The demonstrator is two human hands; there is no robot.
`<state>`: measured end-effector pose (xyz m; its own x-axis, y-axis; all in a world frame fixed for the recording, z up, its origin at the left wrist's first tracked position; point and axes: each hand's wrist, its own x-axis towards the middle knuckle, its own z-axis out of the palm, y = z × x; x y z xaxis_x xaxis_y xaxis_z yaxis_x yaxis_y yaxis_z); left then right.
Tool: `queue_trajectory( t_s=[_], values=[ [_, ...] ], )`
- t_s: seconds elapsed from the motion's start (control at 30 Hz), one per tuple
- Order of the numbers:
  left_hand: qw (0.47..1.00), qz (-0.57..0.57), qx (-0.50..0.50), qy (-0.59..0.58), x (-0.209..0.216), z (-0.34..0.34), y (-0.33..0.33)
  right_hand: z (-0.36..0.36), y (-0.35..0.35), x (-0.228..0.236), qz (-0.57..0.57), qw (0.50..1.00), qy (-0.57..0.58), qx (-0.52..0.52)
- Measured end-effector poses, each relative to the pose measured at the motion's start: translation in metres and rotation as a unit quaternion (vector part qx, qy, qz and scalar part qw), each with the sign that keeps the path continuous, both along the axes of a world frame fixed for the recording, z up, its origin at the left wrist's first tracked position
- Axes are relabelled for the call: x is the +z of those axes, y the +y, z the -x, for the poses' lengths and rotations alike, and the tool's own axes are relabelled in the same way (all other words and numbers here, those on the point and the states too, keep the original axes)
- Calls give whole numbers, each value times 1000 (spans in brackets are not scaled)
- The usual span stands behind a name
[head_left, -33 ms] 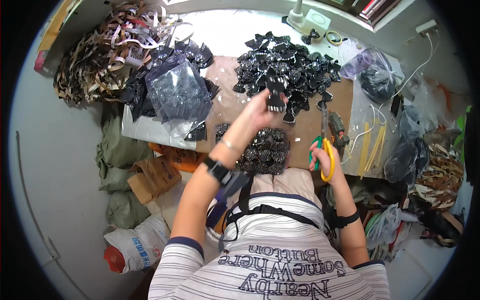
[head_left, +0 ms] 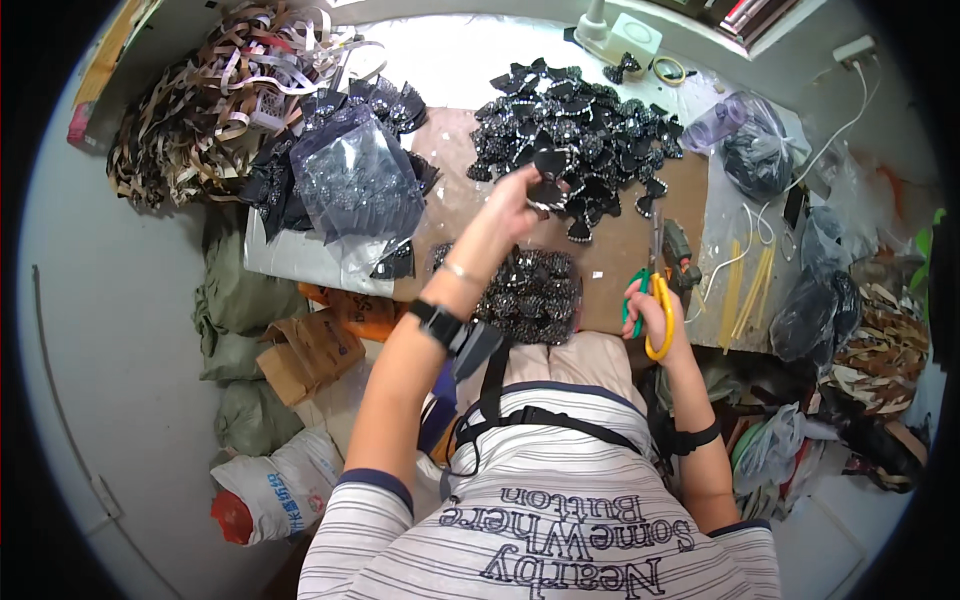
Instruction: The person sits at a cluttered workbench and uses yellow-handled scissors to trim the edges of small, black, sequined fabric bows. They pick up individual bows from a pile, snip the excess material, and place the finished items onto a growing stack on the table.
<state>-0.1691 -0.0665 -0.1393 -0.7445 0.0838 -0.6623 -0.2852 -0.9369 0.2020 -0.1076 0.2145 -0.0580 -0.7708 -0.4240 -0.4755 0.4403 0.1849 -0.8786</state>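
Observation:
My left hand (head_left: 512, 208) reaches over the near edge of a heap of black bows (head_left: 570, 130) trimmed with shiny beads. Its fingers are closed on one black bow (head_left: 546, 192) with a pale beaded edge, partly hidden by the fingers. Lower right, my right hand (head_left: 652, 316) grips a pair of scissors (head_left: 661, 325) with one yellow and one green handle loop. The blades point away from me and look close together. Between my forearm and the scissors, a clear pack of dark beaded bows (head_left: 530, 300) lies at the table's near edge, partly behind my left forearm.
A clear bag (head_left: 360, 185) of bows lies on more bows at the left, beside heaped ribbon strips (head_left: 215, 110). Right of the scissors lie a dark hand tool (head_left: 680, 255), yellow sticks (head_left: 745, 290) and a white cable (head_left: 765, 225). Tape (head_left: 668, 70) sits at the back.
My left hand has shifted slightly left, and the bow in it has turned from upright to a flatter tilt. The scissors have moved a little to the right.

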Motion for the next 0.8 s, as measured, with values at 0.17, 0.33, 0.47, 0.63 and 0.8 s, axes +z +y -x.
queue_trajectory(
  t_s=[0.17, 0.33, 0.47, 0.63, 0.8],
  values=[
    [993, 106, 44, -7, -8, 9, -26, -16, 14, -9, 2, 999, -10, -40],
    [992, 100, 3, -74, -86, 41, -71, -19, 11, -18, -47, 999, 2, -6],
    [961, 232, -76, -129, -17, 56, -46, -20, 11, -8, -73, 996, 43, -15],
    [972, 216, 29, -92, -41, 51, -58, -25, 14, -9, -90, 995, 33, -25],
    [958, 279, 0, -69, -50, 40, -53, -30, 17, -12, -106, 993, 17, -48]
  ],
)
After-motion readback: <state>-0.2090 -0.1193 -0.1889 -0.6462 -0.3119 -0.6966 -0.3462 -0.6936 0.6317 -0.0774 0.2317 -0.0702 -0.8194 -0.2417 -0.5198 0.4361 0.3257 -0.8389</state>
